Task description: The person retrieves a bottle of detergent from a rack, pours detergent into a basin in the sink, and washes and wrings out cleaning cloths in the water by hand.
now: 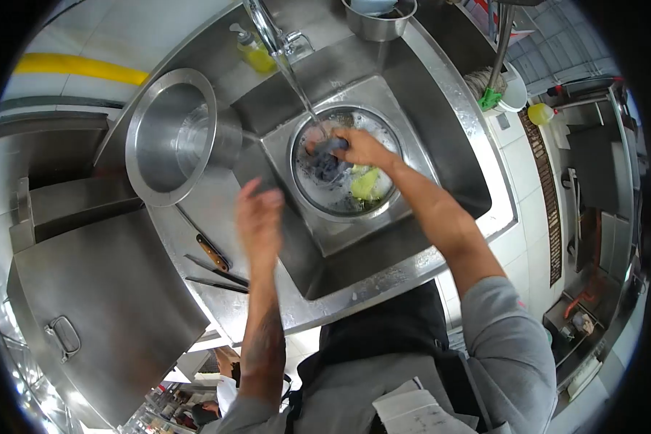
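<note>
A round stainless-steel basin (294, 163) of soapy water sits inside a rectangular steel sink (448, 130), below a shiny curved metal faucet (266, 30), apparently so it catches the flow. Over the basin, the right hand (362, 147) grips a dark grey, crumpled, cloth-like item (325, 169), probably kept there so drips fall back in. A soft-looking yellow-green piece (369, 186) lies in the basin's near right part. Left of the basin, the left hand (259, 215), blurred, looks empty, fingers loosely parted, beside the steel table (208, 204). Further left lies a wooden-handled knife (211, 252), likely placed clear of the water.
</note>
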Tool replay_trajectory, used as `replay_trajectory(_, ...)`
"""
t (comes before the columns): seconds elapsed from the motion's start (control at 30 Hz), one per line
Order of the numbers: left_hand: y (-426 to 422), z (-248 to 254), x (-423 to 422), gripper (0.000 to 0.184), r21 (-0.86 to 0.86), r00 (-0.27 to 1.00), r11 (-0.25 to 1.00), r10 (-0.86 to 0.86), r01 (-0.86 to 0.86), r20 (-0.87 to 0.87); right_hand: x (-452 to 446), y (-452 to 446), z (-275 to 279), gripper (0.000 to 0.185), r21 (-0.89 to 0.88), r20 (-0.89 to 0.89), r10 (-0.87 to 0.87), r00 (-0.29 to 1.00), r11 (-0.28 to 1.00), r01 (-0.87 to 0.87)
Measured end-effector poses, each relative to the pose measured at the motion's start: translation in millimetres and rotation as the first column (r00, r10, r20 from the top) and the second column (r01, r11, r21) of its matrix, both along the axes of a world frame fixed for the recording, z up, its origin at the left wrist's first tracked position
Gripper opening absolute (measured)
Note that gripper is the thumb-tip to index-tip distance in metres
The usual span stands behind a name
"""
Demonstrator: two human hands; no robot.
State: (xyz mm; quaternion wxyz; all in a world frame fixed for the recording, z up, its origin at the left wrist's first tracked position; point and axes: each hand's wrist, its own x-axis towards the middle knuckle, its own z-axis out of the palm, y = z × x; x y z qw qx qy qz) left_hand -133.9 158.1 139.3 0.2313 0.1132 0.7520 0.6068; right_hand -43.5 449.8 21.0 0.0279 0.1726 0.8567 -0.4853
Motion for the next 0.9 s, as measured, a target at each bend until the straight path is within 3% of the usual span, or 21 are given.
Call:
replay_trajectory(0.03, 35, -13, 19, 0.061, -0.107, 0.968, 0.978, -0.193, 0.177, -0.163, 1, 1, 42, 0.037, -0.011, -0.193, 0.04, 0.98, 0.999, -0.043)
replay_trajectory(0.07, 72, -9, 26, 0.057, -0.095, 0.95, 0.965, -0.257, 0.243, -0.176, -4, 5, 63, 0.033, 0.017, -0.234, 0.103, 0.967, 0.995, -0.102)
replay_trajectory(0.13, 125, -9, 12, 0.052, -0.008, 0.852, 0.961, -0.249, 0.277, -0.46, -9, 13, 113, 0.029, 0.049, -0.275, 0.156, 0.949, 0.988, -0.148)
replay_trajectory(0.17, 137, -2, 0, 0.052, -0.005, 0.85, 0.959, -0.255, 0.284, -0.461, -9, 18, 148, 0.03, 0.04, -0.208, 0.183, 0.961, 0.983, -0.179)
replay_trajectory(0.23, 150, 18, -26, 0.042, -0.022, 0.819, 0.841, -0.533, 0.541, -0.212, -3, 33, 182, 0.03, 0.024, -0.137, 0.207, 0.969, 0.978, -0.205)
replay_trajectory(0.3, 159, 34, -40, 0.038, -0.037, 0.836, 0.866, -0.492, 0.499, -0.242, -1, 49, 191, 0.034, 0.18, -0.251, 0.116, 0.961, 0.981, -0.071)
replay_trajectory(0.33, 163, 37, -45, 0.034, -0.053, 0.851, 0.89, -0.449, 0.452, -0.272, -2, 56, 175, 0.034, 0.173, -0.261, 0.115, 0.959, 0.982, -0.071)
replay_trajectory(0.4, 159, 12, -58, 0.026, -0.165, 0.851, 0.901, -0.433, 0.401, -0.297, -8, 69, 114, 0.026, 0.307, -0.139, 0.214, 0.967, 0.938, -0.163)
replay_trajectory(0.47, 142, -41, -88, 0.027, -0.255, 0.975, 0.945, -0.219, 0.205, -0.026, -19, 91, 70, 0.023, 0.217, -0.2, 0.17, 0.965, 0.968, -0.125)
replay_trajectory(0.5, 146, -46, -75, 0.031, 0.211, 0.948, 0.976, -0.108, 0.044, 0.301, -25, 101, 49, 0.027, -0.109, -0.176, -0.021, 0.984, 0.994, 0.002)
replay_trajectory(0.53, 152, -60, -65, 0.035, 0.302, 0.91, 0.953, -0.103, -0.026, 0.401, -29, 105, 30, 0.033, -0.419, -0.084, -0.189, 0.978, 0.897, 0.137)
replay_trajectory(0.57, 162, -76, -57, 0.037, 0.352, 0.805, 0.918, -0.066, -0.183, 0.59, -35, 88, 18, 0.041, -0.621, -0.071, -0.443, 0.894, 0.721, 0.308)
replay_trajectory(0.6, 174, -93, -55, 0.043, 0.367, 0.661, 0.864, -0.055, -0.344, 0.749, -48, 68, 11, 0.04, -0.615, -0.073, -0.599, 0.797, 0.656, 0.437)
replay_trajectory(0.63, 185, -115, -56, 0.043, 0.362, 0.662, 0.867, -0.05, -0.343, 0.747, -61, 48, 11, 0.04, -0.609, -0.078, -0.738, 0.67, 0.568, 0.554)
replay_trajectory(0.7, 199, -152, -63, 0.05, 0.129, 0.58, 0.867, 0.204, -0.481, 0.789, -59, 6, 45, 0.042, -0.168, -0.273, -0.427, 0.862, 0.903, 0.395)
replay_trajectory(0.83, 203, -132, -46, 0.049, 0.11, 0.554, 0.903, 0.156, -0.416, 0.818, -72, -6, 21, 0.048, -0.119, -0.341, -0.328, 0.881, 0.945, 0.306)
replay_trajectory(0.9, 197, -121, -31, 0.05, 0.1, 0.533, 0.924, 0.122, -0.369, 0.837, -85, 37, -4, 0.051, -0.039, 0.046, -0.228, 0.973, 0.972, 0.23)
